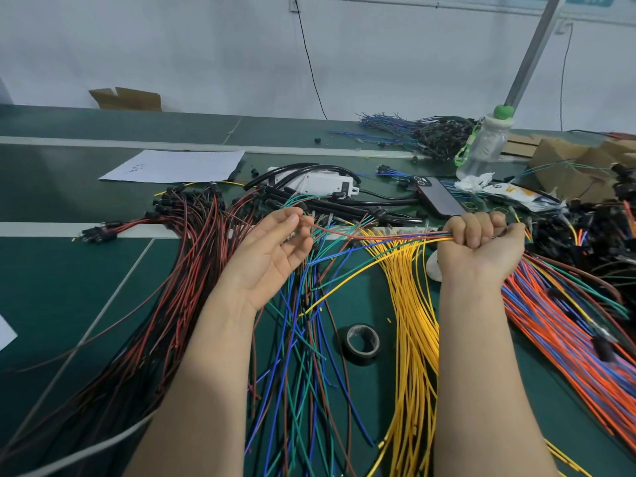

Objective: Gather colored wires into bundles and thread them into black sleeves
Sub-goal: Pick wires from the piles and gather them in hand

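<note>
My right hand [481, 242] is a fist gripping a bundle of colored wires [389, 237] that runs leftward across the table. My left hand [275, 249] is palm up and pinches one brown wire [330, 230] from that bundle between thumb and fingertips. Yellow wires [413, 325] fan out below the bundle. Loose blue, green and brown wires [303, 356] lie between my forearms. Black sleeves [330, 205] lie just behind my left hand.
A heap of red-and-black leads [165, 290] lies left, orange and blue wires [564, 332] right. A tape roll [362, 342] sits between my arms. Behind are a white box [320, 183], a phone [438, 201], a bottle [485, 146], paper [175, 165] and cardboard [564, 160].
</note>
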Tool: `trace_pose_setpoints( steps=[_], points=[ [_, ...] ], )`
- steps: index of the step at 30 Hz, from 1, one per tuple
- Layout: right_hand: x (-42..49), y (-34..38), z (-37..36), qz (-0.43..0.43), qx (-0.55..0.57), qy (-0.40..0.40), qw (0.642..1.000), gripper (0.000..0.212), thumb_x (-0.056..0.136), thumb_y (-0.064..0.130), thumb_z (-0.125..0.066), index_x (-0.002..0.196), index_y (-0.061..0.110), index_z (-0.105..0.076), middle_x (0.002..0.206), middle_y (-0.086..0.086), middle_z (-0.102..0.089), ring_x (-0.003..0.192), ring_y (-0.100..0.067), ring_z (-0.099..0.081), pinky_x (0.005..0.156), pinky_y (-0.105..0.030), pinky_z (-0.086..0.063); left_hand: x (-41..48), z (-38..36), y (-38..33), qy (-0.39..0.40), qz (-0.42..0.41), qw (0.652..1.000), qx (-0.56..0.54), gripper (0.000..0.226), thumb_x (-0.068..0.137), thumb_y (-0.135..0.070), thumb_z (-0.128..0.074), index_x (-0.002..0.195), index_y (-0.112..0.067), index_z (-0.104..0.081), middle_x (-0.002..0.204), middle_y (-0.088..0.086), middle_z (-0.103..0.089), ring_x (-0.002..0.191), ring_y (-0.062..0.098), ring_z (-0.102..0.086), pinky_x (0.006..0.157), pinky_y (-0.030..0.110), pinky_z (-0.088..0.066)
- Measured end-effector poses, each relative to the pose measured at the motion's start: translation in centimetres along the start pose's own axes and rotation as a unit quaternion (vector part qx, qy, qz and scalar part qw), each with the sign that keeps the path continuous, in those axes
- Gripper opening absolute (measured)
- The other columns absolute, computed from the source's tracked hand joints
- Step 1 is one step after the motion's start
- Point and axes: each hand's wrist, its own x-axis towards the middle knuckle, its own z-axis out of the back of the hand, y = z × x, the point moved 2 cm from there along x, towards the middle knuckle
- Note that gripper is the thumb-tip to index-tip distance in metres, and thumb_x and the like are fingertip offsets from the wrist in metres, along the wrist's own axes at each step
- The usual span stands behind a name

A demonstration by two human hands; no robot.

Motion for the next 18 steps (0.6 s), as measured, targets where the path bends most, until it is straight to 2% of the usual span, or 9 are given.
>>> trace_pose_setpoints(
  steps=[18],
  points=[
    [0.09, -0.07, 0.15, -0.001, -0.009, -0.004, 1.0, 0.053, 0.104, 0.034, -0.029, 0.057, 0.014, -0.039, 0.04, 0.006, -0.021, 0.032, -0.009, -0.016, 0.035, -0.019, -0.014, -0.06, 0.04, -0.05, -0.023, 0.002, 1.0, -0.013, 0.019, 0.092, 0.0, -0.045, 0.091, -0.012, -0.061, 0.076, 0.001, -0.069, 0.066, 0.006, -0.063, 0.064, 0.018, -0.054]
  ],
)
